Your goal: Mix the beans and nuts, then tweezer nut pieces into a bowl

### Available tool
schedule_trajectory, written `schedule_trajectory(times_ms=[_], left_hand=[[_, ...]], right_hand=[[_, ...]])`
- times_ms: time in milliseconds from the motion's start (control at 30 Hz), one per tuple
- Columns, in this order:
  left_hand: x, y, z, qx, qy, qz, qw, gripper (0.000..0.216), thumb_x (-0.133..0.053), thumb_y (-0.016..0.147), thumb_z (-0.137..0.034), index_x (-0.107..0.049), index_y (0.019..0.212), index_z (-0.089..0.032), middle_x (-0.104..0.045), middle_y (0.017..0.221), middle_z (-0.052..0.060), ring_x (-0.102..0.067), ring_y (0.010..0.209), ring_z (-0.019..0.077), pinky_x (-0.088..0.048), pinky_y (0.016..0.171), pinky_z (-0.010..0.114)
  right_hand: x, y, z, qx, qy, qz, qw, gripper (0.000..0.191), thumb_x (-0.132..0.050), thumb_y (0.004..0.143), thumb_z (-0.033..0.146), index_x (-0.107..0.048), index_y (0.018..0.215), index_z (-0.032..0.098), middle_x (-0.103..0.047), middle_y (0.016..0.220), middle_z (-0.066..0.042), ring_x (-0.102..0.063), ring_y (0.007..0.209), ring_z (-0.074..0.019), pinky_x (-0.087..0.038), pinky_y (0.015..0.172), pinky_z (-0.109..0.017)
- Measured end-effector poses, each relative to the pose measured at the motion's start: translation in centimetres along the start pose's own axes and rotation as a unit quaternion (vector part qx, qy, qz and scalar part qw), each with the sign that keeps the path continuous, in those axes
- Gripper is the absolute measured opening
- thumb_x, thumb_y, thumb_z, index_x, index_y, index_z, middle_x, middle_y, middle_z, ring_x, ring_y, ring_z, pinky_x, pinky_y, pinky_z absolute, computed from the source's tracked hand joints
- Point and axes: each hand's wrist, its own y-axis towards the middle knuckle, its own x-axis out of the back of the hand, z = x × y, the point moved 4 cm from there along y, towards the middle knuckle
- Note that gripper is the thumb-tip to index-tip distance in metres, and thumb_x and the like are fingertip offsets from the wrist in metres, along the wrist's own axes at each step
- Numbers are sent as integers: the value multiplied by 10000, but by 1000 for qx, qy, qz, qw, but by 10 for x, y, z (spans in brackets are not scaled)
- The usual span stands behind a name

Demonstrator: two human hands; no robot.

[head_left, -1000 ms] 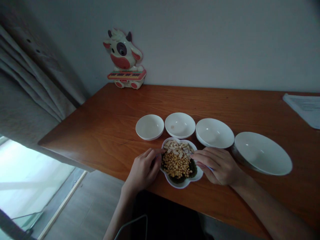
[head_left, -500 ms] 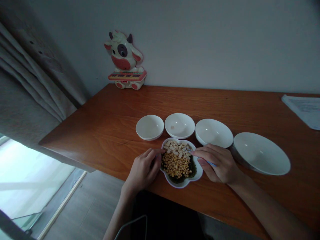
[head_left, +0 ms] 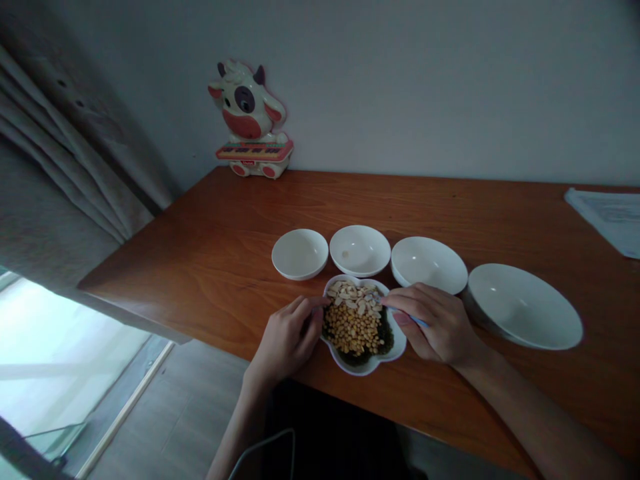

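A white flower-shaped dish [head_left: 367, 369] sits near the table's front edge. Pale flat seeds or nut pieces [head_left: 353, 293] lie in its back part, yellow beans [head_left: 353, 330] in the middle, and small dark green beans [head_left: 356, 360] around and below them. My left hand [head_left: 290, 337] is closed at the dish's left rim, its index finger reaching over the edge. From the right, my right hand [head_left: 433, 323] grips a thin light-blue tool [head_left: 415, 319]; its tip points into the pale pieces, and its exact kind is hidden by my fingers.
Behind the dish stand white bowls in a row: one at the left [head_left: 300, 255], a second [head_left: 360, 251], a third [head_left: 429, 263], and a larger one at the right [head_left: 525, 307]. A cow toy with a keyboard [head_left: 253, 123] is at the back left, papers [head_left: 607, 220] at the right edge.
My right hand and the blue tool have shifted very slightly over the pale pieces. My left hand stays at the rim.
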Motion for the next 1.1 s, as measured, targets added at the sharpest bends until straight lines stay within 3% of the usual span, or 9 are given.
schedule_trajectory(times_ms=[433, 633, 1100], left_hand=[[1, -1, 1, 4, -7, 1, 1000, 267, -432, 1077, -256, -595, 1287, -231, -705, 1071, 64, -699, 944, 187, -528, 824, 296], [0, -1, 1, 4, -9, 5, 1000, 274, -426, 1077, -260, -596, 1289, -226, -702, 1069, 67, -689, 930, 189, -522, 830, 313], [1, 0, -1, 3, -12, 1, 1000, 269, -422, 1073, -268, -600, 1268, -224, -715, 1100, 72, -703, 964, 197, -536, 842, 322]], right_hand=[[-1, 0, 0, 2, -16, 5, 1000, 220, -555, 940, 139, -628, 1146, 165, -759, 1007, -89, -697, 833, -188, -582, 716, -338], [1, -1, -2, -14, -3, -16, 1000, 198, -546, 932, 101, -632, 1100, 161, -742, 920, -73, -672, 790, -180, -562, 711, -323], [2, 2, 5, 48, -40, 24, 998, 151, -552, 956, 136, -612, 1094, 152, -740, 927, -74, -645, 793, -178, -544, 694, -312]])
